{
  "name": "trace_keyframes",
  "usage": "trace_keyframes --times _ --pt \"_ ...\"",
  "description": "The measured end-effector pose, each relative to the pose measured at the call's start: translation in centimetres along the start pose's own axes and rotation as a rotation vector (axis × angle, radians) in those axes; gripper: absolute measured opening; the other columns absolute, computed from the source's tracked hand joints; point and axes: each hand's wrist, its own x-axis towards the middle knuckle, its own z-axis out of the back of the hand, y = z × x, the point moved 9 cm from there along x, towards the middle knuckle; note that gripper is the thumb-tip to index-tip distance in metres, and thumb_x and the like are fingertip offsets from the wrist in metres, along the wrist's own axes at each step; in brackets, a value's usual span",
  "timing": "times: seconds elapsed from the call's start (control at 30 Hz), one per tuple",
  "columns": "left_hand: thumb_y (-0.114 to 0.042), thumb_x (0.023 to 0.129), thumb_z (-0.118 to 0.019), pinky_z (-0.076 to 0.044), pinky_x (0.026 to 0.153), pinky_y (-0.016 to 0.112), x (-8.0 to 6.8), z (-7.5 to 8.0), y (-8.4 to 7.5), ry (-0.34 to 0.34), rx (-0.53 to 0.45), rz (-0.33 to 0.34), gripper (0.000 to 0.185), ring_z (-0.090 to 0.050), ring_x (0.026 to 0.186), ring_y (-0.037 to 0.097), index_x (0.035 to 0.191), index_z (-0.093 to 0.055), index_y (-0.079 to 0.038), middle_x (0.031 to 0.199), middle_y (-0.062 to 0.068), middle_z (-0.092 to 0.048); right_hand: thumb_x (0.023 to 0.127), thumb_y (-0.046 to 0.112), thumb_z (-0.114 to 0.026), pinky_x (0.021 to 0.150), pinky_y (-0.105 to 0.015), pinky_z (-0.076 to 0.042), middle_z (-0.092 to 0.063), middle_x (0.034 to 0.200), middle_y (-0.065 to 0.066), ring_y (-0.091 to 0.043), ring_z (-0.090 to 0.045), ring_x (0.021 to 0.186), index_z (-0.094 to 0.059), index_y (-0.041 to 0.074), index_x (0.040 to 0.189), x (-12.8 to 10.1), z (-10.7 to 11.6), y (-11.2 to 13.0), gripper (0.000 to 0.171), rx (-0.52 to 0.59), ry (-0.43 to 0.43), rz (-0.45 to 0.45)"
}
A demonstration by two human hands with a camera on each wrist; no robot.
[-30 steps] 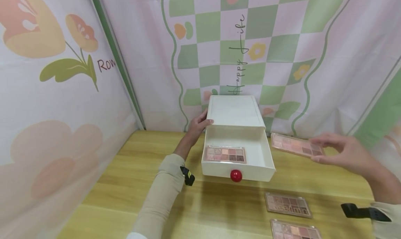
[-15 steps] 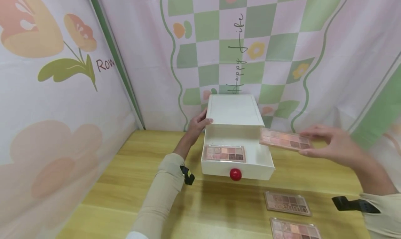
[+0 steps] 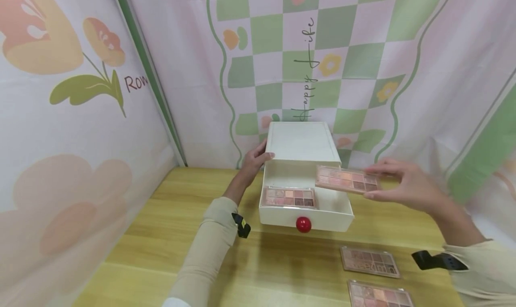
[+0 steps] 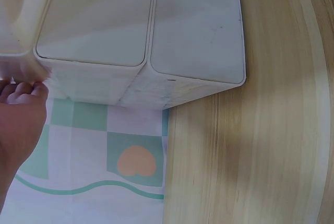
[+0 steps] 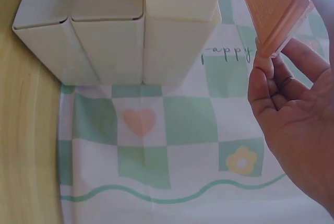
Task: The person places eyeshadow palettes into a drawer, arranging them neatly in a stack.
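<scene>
A white drawer cabinet [image 3: 302, 141] stands at the back of the table, its top drawer [image 3: 330, 223] pulled out, with a red knob [image 3: 303, 224] on the front. My left hand [image 3: 251, 161] holds the cabinet's left side, thumb at the upper front edge; the left wrist view shows only part of that hand [image 4: 18, 122]. Between thumb and fingers, my right hand [image 3: 407, 186] pinches the right end of an eyeshadow palette [image 3: 346, 179], which overlaps the drawer's right side. Its orange-pink underside faces the right wrist view. Another eyeshadow palette [image 3: 289, 198] lies inside the drawer, at front left.
Two more palettes lie on the wooden table [image 3: 161, 249] at front right, the farther palette [image 3: 371, 262] and the nearer palette [image 3: 380, 296]. Below the pulled-out drawer are closed drawers [image 4: 99, 18]. A printed curtain [image 3: 201, 74] hangs close behind the cabinet.
My right hand has carried its palette leftward, from beside the cabinet to over the drawer's right side. My left hand, the cabinet and the other palettes keep their places.
</scene>
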Motion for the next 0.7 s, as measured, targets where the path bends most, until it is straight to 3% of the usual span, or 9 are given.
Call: trace_keyframes --times 0.13,0.37,0.57,0.7 --pt "-0.023 0.094 -0.056 -0.041 0.121 0.044 0.0 0.0 0.0 0.003 -0.005 -0.002 0.075 -0.035 0.154 0.032 0.161 -0.025 -0.01 0.17 0.011 -0.025 0.069 0.021 -0.093 0.085 -0.004 -0.039 -0.059 0.107 0.031 0.016 -0.048 0.1 -0.075 0.014 0.119 0.4 -0.7 1.0 0.054 0.026 0.013 0.03" --pt "-0.022 0.093 -0.057 -0.042 0.121 0.044 0.0 0.0 0.0 0.002 -0.007 0.005 0.076 -0.035 0.153 0.033 0.161 -0.024 -0.01 0.17 0.011 -0.024 0.066 0.013 -0.093 0.082 -0.005 -0.044 -0.067 0.104 0.013 0.01 -0.054 0.095 -0.076 0.009 0.116 1.2 -1.8 2.6 0.053 0.083 -0.002 0.13" --pt "-0.021 0.092 -0.058 -0.04 0.122 0.044 0.1 0.0 0.2 0.002 -0.02 0.004 0.078 -0.033 0.154 0.033 0.161 -0.024 -0.009 0.17 0.012 -0.022 0.066 0.017 -0.094 0.082 -0.011 -0.047 -0.07 0.102 0.004 0.006 -0.055 0.092 -0.077 0.009 0.113 1.9 -2.9 3.6 0.05 0.077 0.023 0.148" --pt "-0.021 0.092 -0.058 -0.04 0.122 0.044 0.1 0.0 0.2 -0.001 -0.022 0.006 0.078 -0.032 0.155 0.033 0.161 -0.024 -0.008 0.17 0.012 -0.022 0.068 0.021 -0.093 0.081 -0.016 -0.049 -0.07 0.102 0.005 0.003 -0.055 0.092 -0.077 0.01 0.114 2.4 -3.6 4.3 0.05 0.068 0.046 0.162"
